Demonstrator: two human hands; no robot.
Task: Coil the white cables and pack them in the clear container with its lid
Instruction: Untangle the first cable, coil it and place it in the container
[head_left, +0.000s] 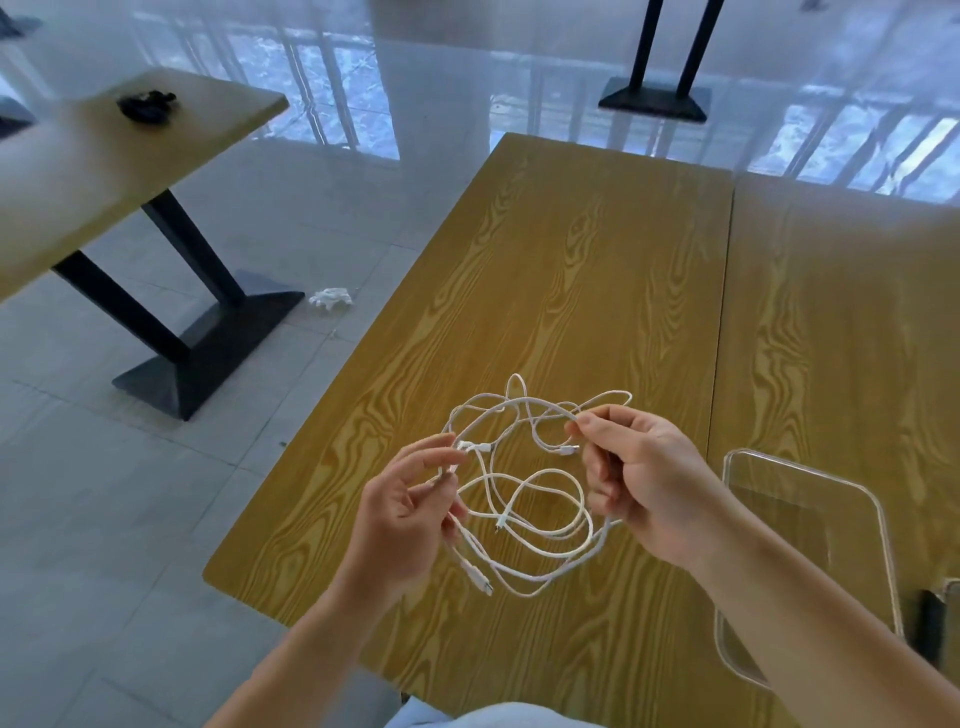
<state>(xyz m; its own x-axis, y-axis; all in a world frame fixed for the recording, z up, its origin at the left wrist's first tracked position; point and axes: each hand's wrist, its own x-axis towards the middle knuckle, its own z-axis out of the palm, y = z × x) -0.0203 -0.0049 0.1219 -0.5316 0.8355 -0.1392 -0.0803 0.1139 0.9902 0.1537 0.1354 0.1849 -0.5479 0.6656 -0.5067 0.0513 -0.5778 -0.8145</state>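
Cables (524, 499), white and tangled, hang in a loose knot between the person's two hands above the near end of the wooden table (571, 270). The left hand (405, 519), at about eight o'clock from the knot, pinches a strand near a plug between thumb and fingertips, while another plug end dangles below it. The right hand (644, 483), at about two o'clock, grips a strand between thumb and forefinger, with more loops running under its curled fingers. Held apart and lifted like this, the tangle seems to be spread so that the separate runs can be traced and pulled free before any coiling starts. I count at least four plug ends, which would suggest two cables or more; the exact number I cannot tell from the overlap. One clear container (810, 566) lies at four o'clock from the cables, close to the right forearm, handy for packing. Whether that is the tub or its lid I cannot say. One dark object (932, 629) sits at its far side, partly cut off.
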